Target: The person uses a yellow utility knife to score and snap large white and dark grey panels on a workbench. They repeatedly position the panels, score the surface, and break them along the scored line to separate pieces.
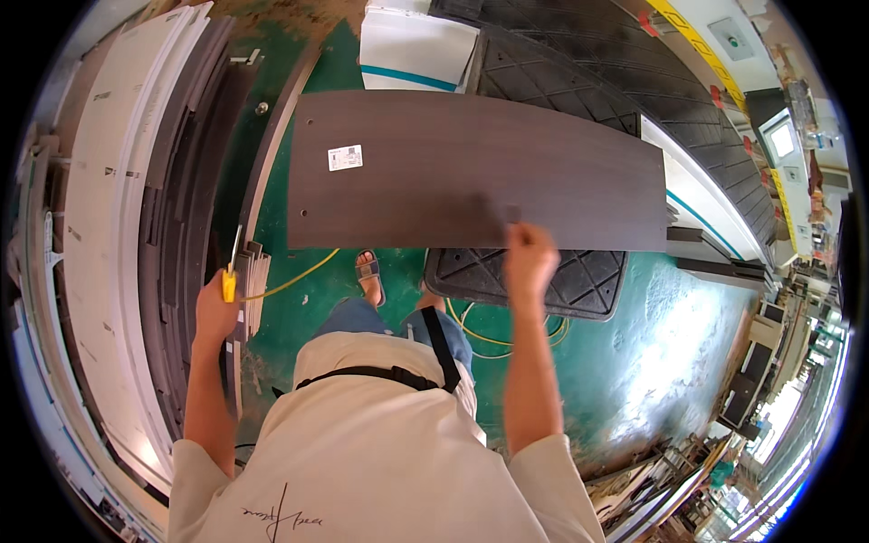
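A dark brown wood-grain panel (434, 172) lies flat in front of me, with a white label (345, 157) near its left end and small round holes by that edge. My left hand (215, 308) is wrapped round a yellow air blow gun (229, 284), off the panel's near left corner. Its thin metal nozzle points up and away, and a yellow hose (299, 278) runs from it. Over the panel's near edge, right of the middle, my right hand (530, 262) is closed and slightly blurred. A small dark shape shows at its fingertips, too smeared to name.
Dark and white boards (136, 208) stand stacked along the left. A black ribbed plastic pallet (534, 281) shows beneath the panel, with coiled yellow hose (493, 342) on the green floor. Black pallets (579, 81) and white boards (421, 50) are at the far side; offcuts (661, 489) lie lower right.
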Tool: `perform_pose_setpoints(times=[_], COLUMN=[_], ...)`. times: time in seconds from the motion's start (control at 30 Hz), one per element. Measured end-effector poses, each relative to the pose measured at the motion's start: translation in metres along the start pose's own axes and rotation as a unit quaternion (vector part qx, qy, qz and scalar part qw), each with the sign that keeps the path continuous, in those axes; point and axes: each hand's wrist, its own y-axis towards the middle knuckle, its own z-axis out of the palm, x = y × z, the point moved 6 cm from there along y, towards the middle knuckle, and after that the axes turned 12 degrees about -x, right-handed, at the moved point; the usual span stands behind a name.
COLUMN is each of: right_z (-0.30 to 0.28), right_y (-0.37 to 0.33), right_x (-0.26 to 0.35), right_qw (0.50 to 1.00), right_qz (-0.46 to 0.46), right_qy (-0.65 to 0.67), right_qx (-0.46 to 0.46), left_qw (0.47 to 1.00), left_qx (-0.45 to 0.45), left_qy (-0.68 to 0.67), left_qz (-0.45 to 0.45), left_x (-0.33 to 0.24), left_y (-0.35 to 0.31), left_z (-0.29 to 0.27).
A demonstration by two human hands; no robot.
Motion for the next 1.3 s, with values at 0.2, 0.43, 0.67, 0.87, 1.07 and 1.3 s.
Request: perform_pose_setpoints(times=[0.2,0.43,0.67,0.87,1.07,1.3], right_z=[-0.058,0.108,0.049,-0.015,-0.106,-0.163], right_y=[0.034,-0.127,-0.101,-0.075,-0.018,0.068], right_x=[-0.094,0.116,0.035,-0.056,-0.165,-0.287], right_qw=[0.987,0.968,0.925,0.844,0.764,0.738], right_qz=[0.039,-0.166,0.245,0.403,0.478,0.476], right_qy=[-0.125,0.112,0.236,0.352,0.411,0.451], right_qx=[-0.09,0.153,0.171,0.022,-0.135,-0.158], left_qw=[0.994,0.977,0.958,0.903,0.894,0.897], left_qx=[-0.056,0.215,0.246,0.329,0.327,0.322], left_qy=[0.005,0.001,0.04,0.015,0.018,-0.005], left_qz=[0.092,-0.014,0.139,0.276,0.307,0.304], left_x=[0.002,-0.078,-0.116,-0.256,-0.355,-0.538], left_y=[0.008,0.002,-0.017,-0.069,-0.086,-0.124], left_z=[-0.014,-0.022,-0.008,0.017,0.028,0.082])
